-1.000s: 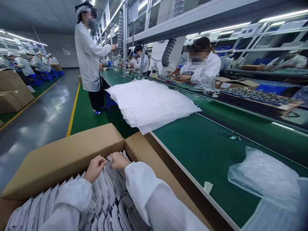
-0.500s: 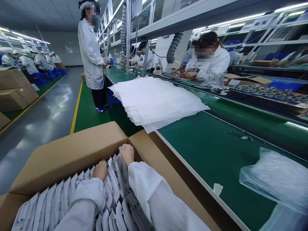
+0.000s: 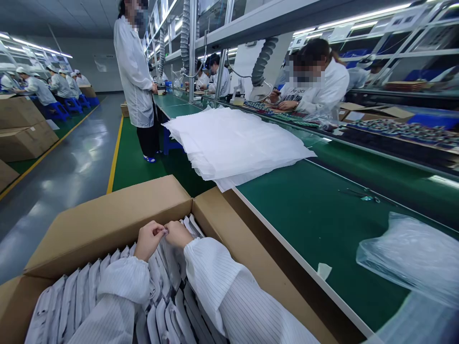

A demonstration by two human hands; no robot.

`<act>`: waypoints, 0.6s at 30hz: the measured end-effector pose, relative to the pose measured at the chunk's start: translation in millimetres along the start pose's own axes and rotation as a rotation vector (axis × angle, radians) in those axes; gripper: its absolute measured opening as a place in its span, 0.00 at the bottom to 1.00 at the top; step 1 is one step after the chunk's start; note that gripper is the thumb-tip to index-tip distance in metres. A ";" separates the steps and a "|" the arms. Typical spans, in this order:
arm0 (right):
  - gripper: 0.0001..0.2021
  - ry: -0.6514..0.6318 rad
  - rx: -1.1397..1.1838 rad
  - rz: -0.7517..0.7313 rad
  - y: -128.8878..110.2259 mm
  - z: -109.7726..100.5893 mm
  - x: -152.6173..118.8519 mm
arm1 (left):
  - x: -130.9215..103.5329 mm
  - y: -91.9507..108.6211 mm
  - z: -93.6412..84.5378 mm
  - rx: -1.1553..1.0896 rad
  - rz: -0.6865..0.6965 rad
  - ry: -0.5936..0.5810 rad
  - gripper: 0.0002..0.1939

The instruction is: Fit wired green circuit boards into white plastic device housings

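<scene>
An open cardboard box [image 3: 118, 220] holds rows of light grey plastic parts [image 3: 73, 296] standing on edge, packed close together. Over the back row, my left hand [image 3: 148, 239] is closed in a pinch, thumb against fingertips. Right beside it, my right hand [image 3: 178, 234] is closed as well, its fingertips meeting those of the left. Between them shows a small bit of thin whitish film [image 3: 165, 232]; the rest of it is hidden by the fingers. My sleeves cover part of the rows.
A stack of thin white sheets [image 3: 236, 143] lies on the green bench [image 3: 287, 205], overhanging its edge near the box. Clear plastic bags [image 3: 412, 258] lie at the right. A co-worker [image 3: 134, 76] stands beyond the box; another person [image 3: 315, 86] sits across the bench.
My right hand has moved left and slightly down from the box's back corner to meet my left hand. My left hand has lifted a little, and both now pinch together.
</scene>
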State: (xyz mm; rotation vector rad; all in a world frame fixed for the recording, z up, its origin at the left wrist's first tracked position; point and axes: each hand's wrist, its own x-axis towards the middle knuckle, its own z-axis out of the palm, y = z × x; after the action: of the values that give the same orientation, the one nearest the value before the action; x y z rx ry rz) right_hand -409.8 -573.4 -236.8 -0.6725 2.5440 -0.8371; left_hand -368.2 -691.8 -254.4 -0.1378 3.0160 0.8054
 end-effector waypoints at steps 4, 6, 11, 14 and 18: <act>0.10 0.076 -0.042 0.139 3.5 5.8 -1.6 | -2.4 -10.0 -8.3 -0.013 -0.053 -0.023 0.09; 0.10 0.130 -0.038 0.186 8.1 6.5 -0.7 | -3.9 -22.9 -6.4 0.042 -0.131 -0.049 0.10; 0.10 0.242 0.019 0.214 15.2 13.3 4.5 | -5.9 -42.7 16.5 0.172 -0.214 -0.168 0.09; 0.11 0.286 0.062 0.193 19.1 20.9 6.5 | -4.6 -42.0 25.6 0.200 -0.202 -0.186 0.09; 0.11 0.299 0.080 0.138 22.5 26.9 5.6 | -3.5 -37.3 16.5 0.185 -0.156 -0.153 0.09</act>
State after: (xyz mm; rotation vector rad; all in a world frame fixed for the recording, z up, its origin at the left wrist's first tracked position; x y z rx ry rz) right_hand -408.5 -572.6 -272.3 -0.3638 2.7627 -1.0520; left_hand -361.5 -715.5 -287.1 -0.2893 2.8715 0.4978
